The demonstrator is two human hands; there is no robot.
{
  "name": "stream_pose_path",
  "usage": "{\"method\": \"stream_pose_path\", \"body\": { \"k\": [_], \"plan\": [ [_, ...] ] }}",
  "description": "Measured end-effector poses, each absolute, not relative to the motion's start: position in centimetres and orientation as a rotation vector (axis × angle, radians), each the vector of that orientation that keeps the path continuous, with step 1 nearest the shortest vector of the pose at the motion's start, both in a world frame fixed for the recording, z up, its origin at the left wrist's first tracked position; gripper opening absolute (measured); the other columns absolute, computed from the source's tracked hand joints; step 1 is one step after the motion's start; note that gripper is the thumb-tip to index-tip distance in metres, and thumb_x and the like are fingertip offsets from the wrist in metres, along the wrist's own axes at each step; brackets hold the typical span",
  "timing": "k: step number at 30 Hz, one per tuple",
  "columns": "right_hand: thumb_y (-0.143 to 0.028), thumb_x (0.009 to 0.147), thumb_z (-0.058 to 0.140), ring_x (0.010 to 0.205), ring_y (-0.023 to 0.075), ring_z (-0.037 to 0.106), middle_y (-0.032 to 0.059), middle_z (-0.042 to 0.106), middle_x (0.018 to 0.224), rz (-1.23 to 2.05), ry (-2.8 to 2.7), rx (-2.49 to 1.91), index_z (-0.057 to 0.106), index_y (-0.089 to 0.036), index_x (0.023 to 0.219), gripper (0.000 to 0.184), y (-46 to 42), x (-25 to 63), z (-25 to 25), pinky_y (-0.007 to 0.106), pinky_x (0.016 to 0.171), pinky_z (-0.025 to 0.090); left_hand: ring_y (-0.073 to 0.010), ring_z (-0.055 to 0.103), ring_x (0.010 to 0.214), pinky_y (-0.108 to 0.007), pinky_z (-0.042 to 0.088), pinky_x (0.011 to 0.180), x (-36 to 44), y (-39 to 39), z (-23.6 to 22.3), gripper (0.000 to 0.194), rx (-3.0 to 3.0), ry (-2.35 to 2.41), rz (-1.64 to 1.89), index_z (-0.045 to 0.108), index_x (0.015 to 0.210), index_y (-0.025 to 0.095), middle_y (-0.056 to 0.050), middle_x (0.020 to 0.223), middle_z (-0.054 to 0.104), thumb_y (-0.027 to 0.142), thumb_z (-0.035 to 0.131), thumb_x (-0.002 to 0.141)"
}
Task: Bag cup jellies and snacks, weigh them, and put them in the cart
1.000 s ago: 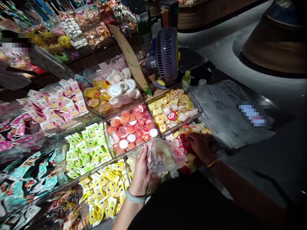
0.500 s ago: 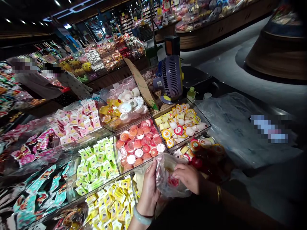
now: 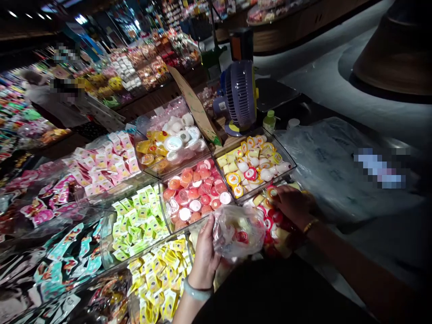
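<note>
My left hand (image 3: 205, 252) grips the rim of a clear plastic bag (image 3: 222, 243), thumb upward. A few small cups, one with a red lid (image 3: 241, 236), show through the bag's film. To the right, my right hand (image 3: 293, 204) is over a bin of mixed jelly cups (image 3: 266, 222), its fingers curled on a jelly cup with an orange-rimmed lid (image 3: 272, 192). The hand hides part of that bin. Red and pink jelly cups (image 3: 195, 191) fill the bin just beyond the bag.
Beyond stand a bin of yellow and white cups (image 3: 251, 164), a purple fan (image 3: 239, 99) and a green-capped bottle (image 3: 269, 120). Green packets (image 3: 140, 222) and yellow packets (image 3: 164, 274) lie to the left. Plastic sheeting (image 3: 327, 166) covers the right side. Two people (image 3: 57, 103) stand far left.
My right hand has left the bag and moved right and away from me, onto the mixed jelly cups. My left hand keeps the bag, slightly shifted left. The camera view has tilted down a little.
</note>
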State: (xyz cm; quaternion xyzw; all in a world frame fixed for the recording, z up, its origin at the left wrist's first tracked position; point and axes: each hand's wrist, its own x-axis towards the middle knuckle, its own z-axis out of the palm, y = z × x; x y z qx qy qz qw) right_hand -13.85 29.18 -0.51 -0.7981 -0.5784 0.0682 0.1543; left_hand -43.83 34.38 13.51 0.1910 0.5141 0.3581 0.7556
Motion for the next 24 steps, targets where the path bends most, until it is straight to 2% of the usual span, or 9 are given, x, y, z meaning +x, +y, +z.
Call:
{"method": "stream_pose_path", "body": {
  "k": [4,9,12,14,15,17,20,22,24],
  "plan": [
    [-0.022,0.081,0.07,0.12,0.0313,0.054,0.0192,0.065,0.127,0.208,-1.649,-2.319,0.059,-0.01,0.13,0.051,29.7,-14.1,-0.6,0.04,0.106,0.035,-0.0024,0.04,0.036,-0.014,0.028,0.035,-43.5,34.4,13.4,0.035,0.397,1.113,0.789,0.057,0.077,0.016,0.009,0.052,0.048,0.039,0.084,0.076],
    [-0.027,0.081,0.072,0.115,0.0312,0.055,0.0194,0.068,0.119,0.197,-1.674,-2.299,0.065,-0.012,0.114,0.036,30.1,-14.0,-0.1,0.042,0.105,0.033,-0.0029,0.038,0.035,-0.015,0.027,0.034,-43.1,34.1,13.7,0.039,0.414,1.141,0.781,0.054,0.073,0.017,0.009,0.051,0.047,0.042,0.084,0.074],
    [-0.031,0.081,0.073,0.11,0.0312,0.058,0.0194,0.069,0.117,0.175,-1.66,-2.246,0.066,-0.014,0.107,0.032,29.6,-13.6,-0.1,0.048,0.111,0.029,-0.0027,0.036,0.036,-0.015,0.027,0.034,-42.9,33.9,13.8,0.037,0.426,1.129,0.814,0.056,0.074,0.017,0.009,0.05,0.045,0.041,0.084,0.074],
    [-0.035,0.08,0.074,0.11,0.0325,0.06,0.0185,0.069,0.116,0.163,-1.599,-2.176,0.066,-0.015,0.108,0.036,28.9,-13.1,-0.2,0.053,0.114,0.027,-0.0025,0.034,0.035,-0.015,0.027,0.034,-42.7,33.8,13.9,0.035,0.429,1.134,0.84,0.057,0.075,0.017,0.01,0.049,0.045,0.039,0.084,0.074],
    [-0.037,0.079,0.075,0.112,0.0336,0.06,0.0182,0.069,0.117,0.166,-1.551,-2.127,0.065,-0.016,0.111,0.04,28.5,-12.9,-0.3,0.056,0.114,0.027,-0.0024,0.034,0.035,-0.015,0.027,0.034,-42.5,33.7,13.9,0.035,0.426,1.136,0.848,0.057,0.075,0.017,0.01,0.05,0.046,0.039,0.084,0.074],
    [-0.04,0.078,0.075,0.116,0.0346,0.059,0.0169,0.067,0.121,0.234,-1.434,-2.0,0.063,-0.017,0.117,0.047,27.6,-12.9,0.1,0.056,0.11,0.036,-0.0025,0.035,0.035,-0.015,0.028,0.034,-42.2,33.6,14.0,0.034,0.416,1.14,0.866,0.057,0.075,0.017,0.01,0.051,0.048,0.038,0.084,0.074],
    [-0.04,0.079,0.073,0.107,0.0307,0.064,0.0124,0.068,0.119,0.529,-1.295,-1.754,0.06,-0.021,0.124,0.051,26.7,-14.3,1.7,0.048,0.094,0.053,-0.0027,0.038,0.035,-0.015,0.029,0.034,-41.7,33.3,13.9,0.033,0.406,1.14,0.887,0.058,0.074,0.017,0.009,0.051,0.048,0.039,0.082,0.076],
    [-0.036,0.078,0.075,0.102,0.0276,0.067,0.0097,0.069,0.118,0.784,-1.33,-1.585,0.06,-0.024,0.128,0.054,26.4,-16.3,3.1,0.044,0.089,0.056,-0.0027,0.038,0.035,-0.015,0.028,0.034,-41.3,33.0,13.8,0.032,0.401,1.155,0.921,0.059,0.074,0.016,0.01,0.05,0.047,0.038,0.082,0.077],
    [-0.034,0.073,0.081,0.108,0.0285,0.067,0.0094,0.068,0.125,0.967,-1.443,-1.446,0.061,-0.026,0.131,0.062,26.6,-18.8,4.3,0.045,0.094,0.056,-0.0032,0.042,0.037,-0.015,0.03,0.035,-40.9,32.5,13.8,0.027,0.396,1.176,0.951,0.064,0.079,0.016,0.008,0.054,0.054,0.037,0.081,0.079]
  ]
}}
